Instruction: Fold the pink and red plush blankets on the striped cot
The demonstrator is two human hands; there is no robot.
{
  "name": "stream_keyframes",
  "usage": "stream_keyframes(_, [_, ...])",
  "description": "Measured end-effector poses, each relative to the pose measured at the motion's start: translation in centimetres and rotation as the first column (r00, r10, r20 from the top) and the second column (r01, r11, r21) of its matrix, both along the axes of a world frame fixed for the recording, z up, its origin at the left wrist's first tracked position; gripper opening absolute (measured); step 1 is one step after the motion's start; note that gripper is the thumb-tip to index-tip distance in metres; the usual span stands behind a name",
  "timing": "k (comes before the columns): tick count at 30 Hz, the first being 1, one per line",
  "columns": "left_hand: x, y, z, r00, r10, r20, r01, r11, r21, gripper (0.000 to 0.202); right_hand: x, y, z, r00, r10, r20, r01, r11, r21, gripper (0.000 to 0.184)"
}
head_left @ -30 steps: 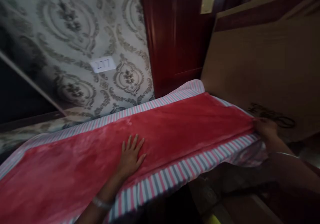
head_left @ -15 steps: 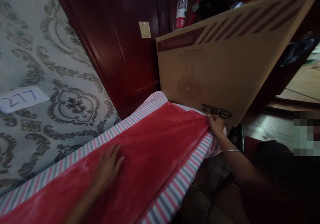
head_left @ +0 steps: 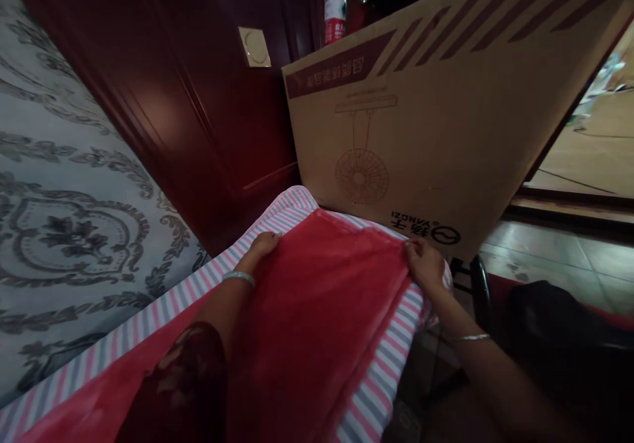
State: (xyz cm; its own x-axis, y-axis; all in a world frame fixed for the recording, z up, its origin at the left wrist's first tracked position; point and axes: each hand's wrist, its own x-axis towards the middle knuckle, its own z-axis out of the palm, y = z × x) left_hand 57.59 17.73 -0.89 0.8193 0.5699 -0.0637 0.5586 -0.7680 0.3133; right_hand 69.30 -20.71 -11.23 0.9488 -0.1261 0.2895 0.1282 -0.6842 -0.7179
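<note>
A red plush blanket [head_left: 317,311] lies along a narrow surface covered with a pink, white and grey striped sheet [head_left: 376,377]. My left hand [head_left: 262,246] rests at the blanket's far left edge, its fingers curled down over that edge. My right hand [head_left: 423,263] is closed in a pinch on the blanket's far right corner. Both wrists wear a thin metal bangle.
A large cardboard box [head_left: 436,113] with a fan drawing stands just beyond the blanket's end. A dark red wooden door [head_left: 198,100] is behind, patterned wallpaper [head_left: 64,218] to the left. A plastic bottle [head_left: 335,4] stands behind the box. Tiled floor [head_left: 555,258] lies to the right.
My left hand has lifted from the middle of the blanket and moved forward to its far left edge. The right hand keeps its pinch on the corner. The view has swung right.
</note>
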Motion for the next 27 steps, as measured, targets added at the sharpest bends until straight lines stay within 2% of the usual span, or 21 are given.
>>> stream_keyframes(7, [9.7,-1.1,-0.7,0.988,0.124,0.095,-0.106,0.979,-0.174,0.036,0.2,-0.5,-0.6,0.995,0.038,0.087,-0.048,0.992,0.116,0.043])
stream_keyframes(12, [14.1,-2.8,-1.7,0.986,0.117,0.116,-0.086,0.966,-0.244,0.033,-0.1,-0.8,-0.1,0.997,0.046,0.062,-0.056,0.982,0.181,0.039])
stream_keyframes(15, [15.2,-3.5,-1.9,0.987,0.064,0.145,-0.026,0.967,-0.252,0.025,-0.2,-0.7,-0.2,0.995,0.053,0.089,-0.072,0.971,0.229,0.039])
stream_keyframes(18, [15.3,-3.4,-1.0,0.969,0.045,0.243,0.002,0.981,-0.192,0.018,-0.3,-0.6,-0.4,0.981,0.091,0.169,-0.139,0.944,0.300,0.040])
stream_keyframes(20, [15.1,-3.0,-0.2,0.933,0.040,0.359,-0.007,0.996,-0.093,0.023,-0.4,-0.5,-0.4,0.966,0.132,0.223,-0.204,0.919,0.338,0.040])
stream_keyframes(22, [15.1,-2.7,0.0,0.901,0.007,0.434,-0.037,0.997,0.060,0.026,-0.4,-0.5,-0.5,0.958,0.161,0.236,-0.235,0.915,0.328,0.038])
stream_keyframes(24, [15.1,-2.6,-0.8,0.907,-0.024,0.421,-0.057,0.982,0.179,0.023,-0.3,-0.5,-0.5,0.966,0.157,0.207,-0.212,0.936,0.280,0.038])
stream_keyframes(27, [15.2,-2.9,-3.1,0.946,-0.010,0.325,-0.055,0.980,0.190,0.019,-0.1,-0.6,-0.7,0.979,0.131,0.156,-0.162,0.965,0.206,0.040])
